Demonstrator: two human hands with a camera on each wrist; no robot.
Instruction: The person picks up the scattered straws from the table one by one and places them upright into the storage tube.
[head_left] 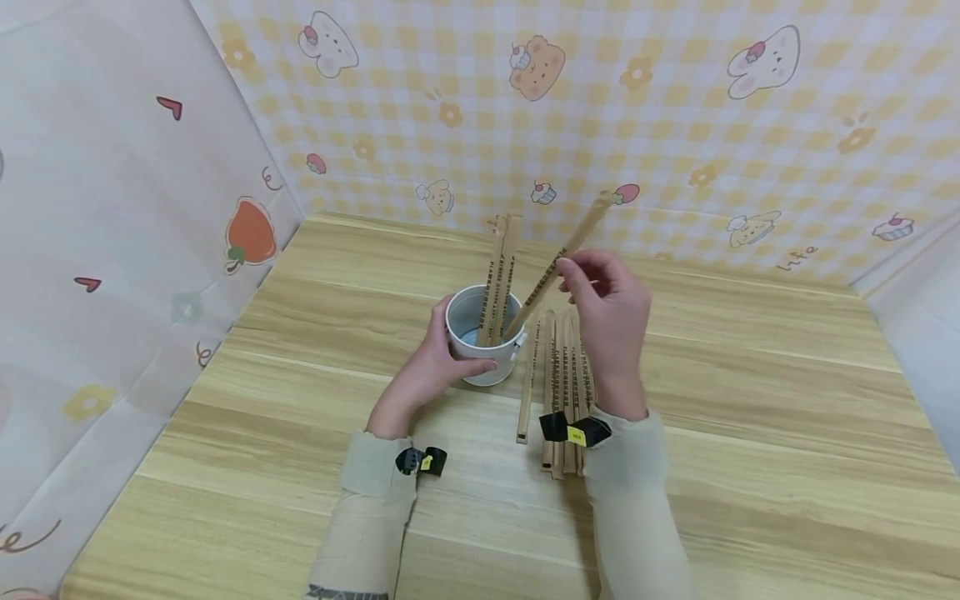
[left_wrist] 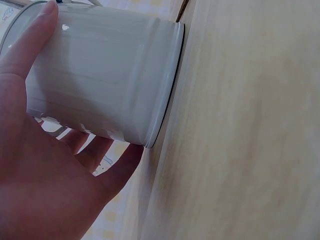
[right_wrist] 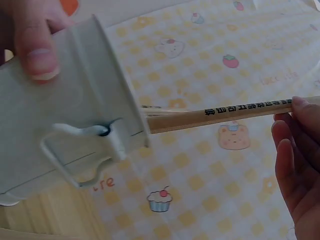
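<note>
Okay, right hand: thumb and forefinger pinch a paper-wrapped stick partway along, the stick slanting down with its lower end past the rim of a white bucket. Left hand grasps the bucket, thumb across the near side, other fingers round the back. Inside, at least two upright sticks lean together; exact count unclear, they overlap. Outward, one lone stick and a row of sticks lie on the wooden table, under and beside the right forearm.

Risks, my guess: the slanted stick could catch on the rim or knock the upright ones if lowered at this angle; a loose left grip could let the tall, top-heavy load tip the bucket.

Left wrist view gives the bucket's base and the rear fingers, both hidden from the head; right wrist view gives the side loop clearly. Only the head view has the row.
</note>
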